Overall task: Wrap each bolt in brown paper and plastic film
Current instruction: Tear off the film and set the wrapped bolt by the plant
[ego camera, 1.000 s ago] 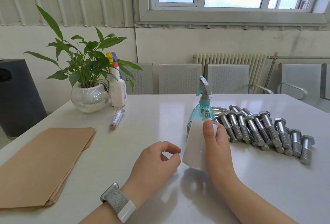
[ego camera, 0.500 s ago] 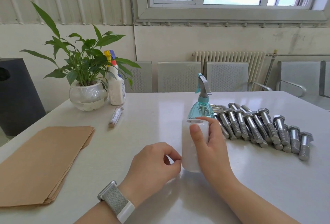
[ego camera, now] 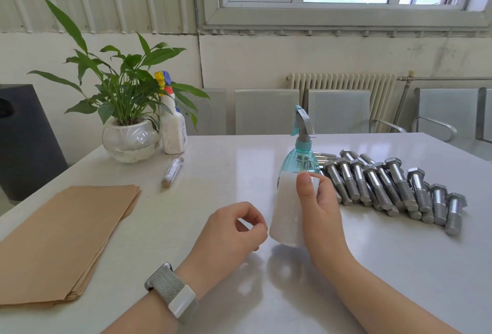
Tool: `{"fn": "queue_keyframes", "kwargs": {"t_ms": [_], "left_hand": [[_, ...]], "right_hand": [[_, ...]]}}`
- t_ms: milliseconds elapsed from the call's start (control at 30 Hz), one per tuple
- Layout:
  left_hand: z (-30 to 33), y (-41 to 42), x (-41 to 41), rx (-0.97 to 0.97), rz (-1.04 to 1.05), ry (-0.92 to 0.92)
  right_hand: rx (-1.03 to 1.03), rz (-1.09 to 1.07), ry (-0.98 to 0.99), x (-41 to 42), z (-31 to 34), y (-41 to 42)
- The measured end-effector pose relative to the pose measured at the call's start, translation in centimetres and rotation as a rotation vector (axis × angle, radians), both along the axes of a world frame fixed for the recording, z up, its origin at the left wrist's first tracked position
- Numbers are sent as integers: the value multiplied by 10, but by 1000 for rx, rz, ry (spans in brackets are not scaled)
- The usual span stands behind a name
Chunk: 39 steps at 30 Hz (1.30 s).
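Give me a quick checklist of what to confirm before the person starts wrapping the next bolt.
1. White roll of plastic film held: ok, right hand grips it.
2. Film's loose end found: cannot tell; left hand pinches beside the roll.
3. Stack of brown paper sheets ready: ok, on the white table.
4. Pile of grey steel bolts available: ok.
5. Bolt laid on paper: not ok.

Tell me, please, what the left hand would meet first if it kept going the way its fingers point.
Most likely the roll of plastic film, held by the right hand; the left hand points at its lower side, though depth is unclear.
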<state>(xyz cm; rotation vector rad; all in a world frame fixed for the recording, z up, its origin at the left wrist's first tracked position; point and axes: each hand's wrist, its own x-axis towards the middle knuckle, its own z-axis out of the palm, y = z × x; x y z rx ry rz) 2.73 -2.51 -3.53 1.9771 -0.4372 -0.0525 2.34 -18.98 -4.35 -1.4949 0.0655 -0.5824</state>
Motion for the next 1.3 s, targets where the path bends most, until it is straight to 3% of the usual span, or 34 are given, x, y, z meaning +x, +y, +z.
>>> {"fn": "queue_keyframes", "kwargs": {"t_ms": [133, 300, 400, 567, 800, 900, 1100, 1300], "left_hand": [[5, -1, 1, -215, 2, 126], [-1, -3, -1, -188, -4, 172], [-4, -5, -2, -170, 4, 60], [-7, -9, -6, 54, 51, -247], [-7, -7, -5, 144, 117, -374], [-5, -7, -2, 63, 131, -292], [3, 3, 13, -362, 246, 43], [6, 10, 19, -280, 184, 79]], "right_hand": [[49, 14, 49, 1, 0, -1], [70, 5, 52, 1, 1, -2], [85, 8, 52, 0, 2, -1], [25, 13, 5, -2, 4, 1], [31, 25, 0, -1, 2, 2], [62, 13, 27, 1, 1, -1], [138, 142, 98, 1, 1, 1], [147, 226, 80, -3, 2, 3]]}}
